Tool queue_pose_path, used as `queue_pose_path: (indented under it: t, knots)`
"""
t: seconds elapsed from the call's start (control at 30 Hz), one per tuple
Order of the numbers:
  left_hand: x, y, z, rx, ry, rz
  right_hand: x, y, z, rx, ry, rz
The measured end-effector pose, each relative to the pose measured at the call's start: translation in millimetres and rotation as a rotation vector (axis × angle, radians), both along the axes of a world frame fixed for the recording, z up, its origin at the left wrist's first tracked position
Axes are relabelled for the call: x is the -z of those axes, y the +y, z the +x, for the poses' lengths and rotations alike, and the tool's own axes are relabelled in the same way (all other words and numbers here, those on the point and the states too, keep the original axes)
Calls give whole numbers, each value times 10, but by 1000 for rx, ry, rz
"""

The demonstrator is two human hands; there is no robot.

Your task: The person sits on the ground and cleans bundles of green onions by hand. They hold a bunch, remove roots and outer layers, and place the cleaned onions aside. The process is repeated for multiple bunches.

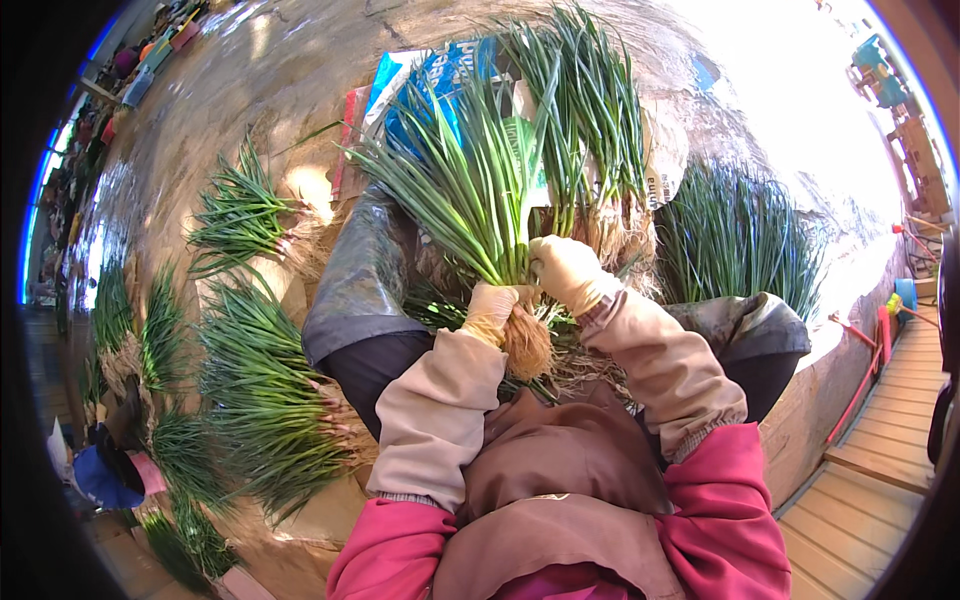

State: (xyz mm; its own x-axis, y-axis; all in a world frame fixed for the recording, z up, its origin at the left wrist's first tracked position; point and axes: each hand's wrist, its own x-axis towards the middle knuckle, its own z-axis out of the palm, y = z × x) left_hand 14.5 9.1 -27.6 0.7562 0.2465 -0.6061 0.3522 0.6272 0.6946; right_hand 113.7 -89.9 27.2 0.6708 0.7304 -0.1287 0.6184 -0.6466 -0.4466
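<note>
A bunch of green onions (480, 187) with long green leaves and a tuft of pale roots stands before me, leaves pointing away. My left hand (491, 309), in a pale glove, is closed around its base just above the roots. My gloved right hand (566, 274) touches the bunch's right side with curled fingers; whether it grips any stalk is hidden. Beyond it, more green onions (592, 120) lie on printed plastic sacks (439, 90). Loose stalks and roots (592, 367) lie between my knees, beneath the bunch.
Piles of green onions lie at left (262, 397), with a smaller bunch (244, 217) above them. Another pile (739, 232) is beside my right knee. A person in a blue cap (109, 476) is at the far left. Red-handled tools (855, 394) stand by the wooden slats (862, 510) at right.
</note>
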Motion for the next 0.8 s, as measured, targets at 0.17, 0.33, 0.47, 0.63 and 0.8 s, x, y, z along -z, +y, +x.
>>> queue_pose_path:
  t: [0.17,0.33,0.47,0.63,0.8]
  knots:
    - [-166,167,-93,22,-5,-324,346,29,237,253,-58,146]
    - [-223,238,-180,74,-254,-568,139,-215,479,-37,172,-356]
    - [-139,261,-81,-74,-345,-768,-277,-370,84,29,840,380]
    - [-47,296,-88,-45,-403,-729,-367,-347,-368,121,402,335]
    - [74,324,-78,-62,-434,-703,-190,-477,-207,190,214,309]
